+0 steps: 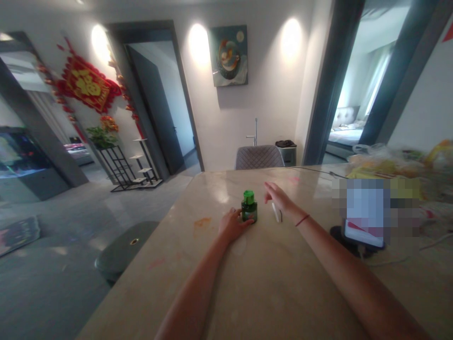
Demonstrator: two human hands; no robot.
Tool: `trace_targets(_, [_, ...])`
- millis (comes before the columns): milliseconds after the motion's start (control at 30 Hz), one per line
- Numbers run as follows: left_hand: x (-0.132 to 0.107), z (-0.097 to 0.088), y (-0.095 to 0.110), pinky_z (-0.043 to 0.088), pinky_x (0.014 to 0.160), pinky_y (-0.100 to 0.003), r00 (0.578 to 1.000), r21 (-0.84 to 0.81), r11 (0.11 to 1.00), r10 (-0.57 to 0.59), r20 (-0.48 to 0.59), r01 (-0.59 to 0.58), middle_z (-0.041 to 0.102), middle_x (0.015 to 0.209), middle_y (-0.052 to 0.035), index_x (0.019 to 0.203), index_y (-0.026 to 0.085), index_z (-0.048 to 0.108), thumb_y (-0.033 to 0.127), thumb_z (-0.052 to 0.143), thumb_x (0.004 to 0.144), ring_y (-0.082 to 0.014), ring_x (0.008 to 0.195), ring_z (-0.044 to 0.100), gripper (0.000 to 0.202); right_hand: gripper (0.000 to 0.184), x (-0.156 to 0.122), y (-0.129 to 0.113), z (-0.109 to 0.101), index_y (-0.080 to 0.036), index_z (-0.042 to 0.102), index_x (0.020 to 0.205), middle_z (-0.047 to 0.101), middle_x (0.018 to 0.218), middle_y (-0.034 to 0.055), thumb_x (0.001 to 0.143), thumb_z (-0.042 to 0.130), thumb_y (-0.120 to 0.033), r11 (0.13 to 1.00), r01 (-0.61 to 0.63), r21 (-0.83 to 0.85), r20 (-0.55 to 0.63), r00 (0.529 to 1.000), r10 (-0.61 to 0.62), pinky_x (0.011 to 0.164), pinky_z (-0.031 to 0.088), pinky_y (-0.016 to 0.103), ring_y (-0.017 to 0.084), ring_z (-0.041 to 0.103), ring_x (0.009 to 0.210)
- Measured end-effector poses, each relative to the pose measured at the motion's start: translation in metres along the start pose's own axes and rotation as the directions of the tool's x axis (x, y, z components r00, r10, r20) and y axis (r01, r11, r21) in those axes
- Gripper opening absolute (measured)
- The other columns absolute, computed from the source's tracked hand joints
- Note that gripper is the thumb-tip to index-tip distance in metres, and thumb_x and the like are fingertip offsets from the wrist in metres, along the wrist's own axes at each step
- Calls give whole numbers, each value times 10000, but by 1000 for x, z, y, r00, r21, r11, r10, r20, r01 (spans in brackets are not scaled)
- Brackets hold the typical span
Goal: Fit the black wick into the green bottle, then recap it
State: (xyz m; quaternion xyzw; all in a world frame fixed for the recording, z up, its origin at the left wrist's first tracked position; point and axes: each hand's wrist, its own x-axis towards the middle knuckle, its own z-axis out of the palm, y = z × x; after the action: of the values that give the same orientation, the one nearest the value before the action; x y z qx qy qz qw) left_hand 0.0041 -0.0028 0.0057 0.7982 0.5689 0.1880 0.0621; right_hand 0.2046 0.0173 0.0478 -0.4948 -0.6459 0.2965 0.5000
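Head view: green bottle (pixel 249 211), axis vertical, cap (pixel 248 197) up; left grip (pixel 232 225) holding it, right grip (pixel 279 197) unclear.

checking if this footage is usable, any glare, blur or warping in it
Head view: light spots bleach the wall white; head view: glare on the far part of the table; head view: the right doorframe leans, likely lens distortion; head view: the green bottle looks soft, with no readable lettering.
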Motion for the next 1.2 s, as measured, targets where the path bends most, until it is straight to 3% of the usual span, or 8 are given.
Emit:
trace_targets(100, [1,1,-1,426,728,-295,1000,10,1000,17,5,-17,563,986,-66,1099,226,558,661,447,718,-207,877,555,589,467,2,3,-2,-122,464,1110,569,552,-6,834,407,-495,996,-75,58,-57,995,78,589,482,280,153,584,564])
trace_targets(300, [0,2,-2,421,734,-297,999,72,996,53,-7,-52,556,965,-64,1081,237,567,669,398,739,-205,871,554,576,605,-8,6,20,-193,401,1231,648,947,51,688,647,-292,993,-32,112,120,993,18,795,485,318,175,617,898])
trace_targets(400, [1,2,-2,419,743,-292,999,76,996,46,7,-46,556,977,-64,1070,235,574,674,396,736,-200,878,552,579,562,-10,4,22,-179,427,1223,654,938,53,709,614,-308,996,25,88,117,992,-35,770,490,303,169,622,876])
trace_targets(567, [2,2,0,425,746,-304,1000,82,996,24,18,-26,559,980,-76,1042,223,585,678,386,738,-209,878,555,582,349,-6,-1,3,-141,585,978,600,563,4,791,473,-413,998,-4,-64,-58,998,0,569,479,269,156,602,576])
trace_targets(633, [2,2,1,428,745,-301,1000,89,996,20,21,-21,560,987,-78,1047,221,583,671,385,743,-211,884,555,578,332,-5,-1,2,-151,577,994,647,674,29,771,511,-389,999,8,-44,-81,997,-12,605,488,266,160,625,651])
trace_targets(767, [2,1,2,426,748,-283,999,108,994,12,30,-16,560,995,-68,1070,232,574,663,381,751,-204,895,558,569,443,-6,2,13,-196,481,1167,659,997,62,746,569,-302,992,51,112,79,995,-60,765,495,286,159,629,883])
trace_targets(967, [2,3,1,427,752,-291,999,141,990,24,24,-27,557,1012,-80,1102,231,554,656,390,748,-221,911,562,577,265,-7,14,23,-167,574,969,657,869,54,762,552,-330,996,81,-49,76,994,-78,774,481,317,165,623,826])
trace_targets(1200, [3,7,-3,407,837,-316,993,154,981,106,54,-114,520,1129,-90,1194,237,468,618,379,781,-229,991,539,569,495,-17,19,34,-166,515,1091,609,1082,100,647,684,-303,983,147,-110,115,984,-135,867,444,349,194,579,983])
